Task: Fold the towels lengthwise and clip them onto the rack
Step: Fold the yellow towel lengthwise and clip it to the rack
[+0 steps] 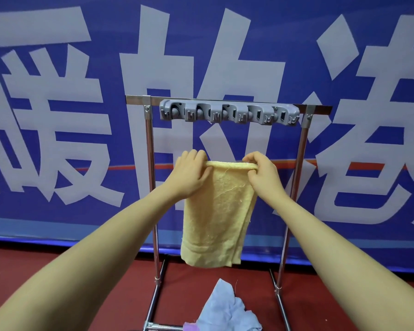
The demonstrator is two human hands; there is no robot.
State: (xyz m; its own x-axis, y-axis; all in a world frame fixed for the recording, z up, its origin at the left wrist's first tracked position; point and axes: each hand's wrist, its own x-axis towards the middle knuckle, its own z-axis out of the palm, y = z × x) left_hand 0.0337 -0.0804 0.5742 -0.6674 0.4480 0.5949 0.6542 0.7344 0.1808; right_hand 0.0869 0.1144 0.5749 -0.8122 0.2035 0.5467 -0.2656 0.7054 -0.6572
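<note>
1. Fingers of the left hand (191,172) are curled shut over the left end of the top fold of a pale yellow terry towel (216,218), the knuckles facing up and the thumb tucked below the rolled edge.
2. Fingers of the right hand (263,172) pinch the right end of the same fold, thumb and forefinger closed on the cloth and the other fingers bent in behind them.
3. Between the two hands the towel's top edge runs nearly level as a thick rolled fold; below it the towel hangs free in a long narrow strip, doubled lengthwise, its lower hem clear of the floor.
4. Both bare forearms reach in from the bottom corners of the view toward the towel.
5. Above the towel, and apart from it, a grey plastic clip bar (228,113) with a row of clamps sits on the top rail of a chrome tube rack (150,149); the towel hangs between the rack's two uprights, in front of them.
6. Below the towel, a crumpled light blue cloth (226,309) lies on the red floor (58,266) between the rack's feet, with a small purple scrap (190,326) just beside it on the left.
7. Behind the rack hangs a blue banner with large white characters (58,115).
</note>
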